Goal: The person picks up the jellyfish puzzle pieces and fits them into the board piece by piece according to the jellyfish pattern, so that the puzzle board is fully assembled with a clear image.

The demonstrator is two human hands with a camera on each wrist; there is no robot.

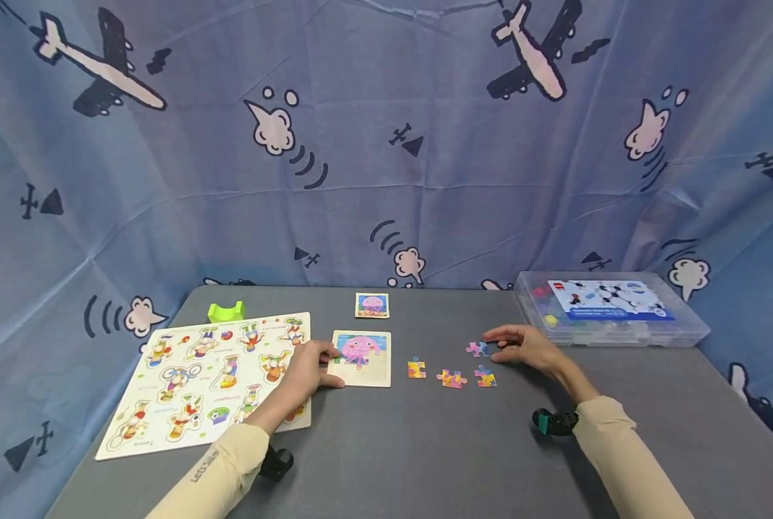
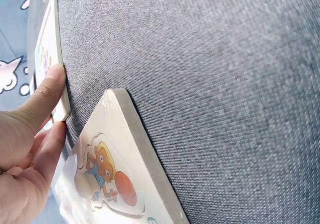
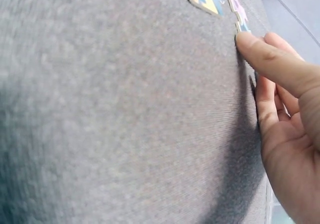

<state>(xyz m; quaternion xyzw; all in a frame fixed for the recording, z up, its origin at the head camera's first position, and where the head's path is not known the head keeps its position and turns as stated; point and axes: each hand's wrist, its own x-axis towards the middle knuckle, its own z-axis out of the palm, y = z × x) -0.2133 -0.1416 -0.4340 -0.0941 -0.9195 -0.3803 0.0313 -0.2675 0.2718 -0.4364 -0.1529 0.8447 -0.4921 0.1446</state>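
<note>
My left hand [image 1: 305,367] holds the left side of a small square jigsaw board [image 1: 376,371], the thumb at its front edge. On that board a pink octopus picture is partly put together. My right hand [image 1: 523,347] pinches a pink and blue jigsaw piece [image 1: 476,349] between thumb and forefinger, low over the table. In the right wrist view the thumb [image 3: 250,42] covers part of this piece. Nearby lie a yellow piece [image 1: 416,369], an orange and pink piece [image 1: 451,379] and a yellow and blue piece [image 1: 486,377].
A larger picture board [image 1: 159,425] with several cartoon figures lies under my left forearm. Behind the small board is an octopus picture card [image 1: 372,305]. A green block [image 1: 226,312] sits at the back left, a clear plastic case [image 1: 620,331] at the back right. A printed curtain [image 1: 360,194] hangs behind the table.
</note>
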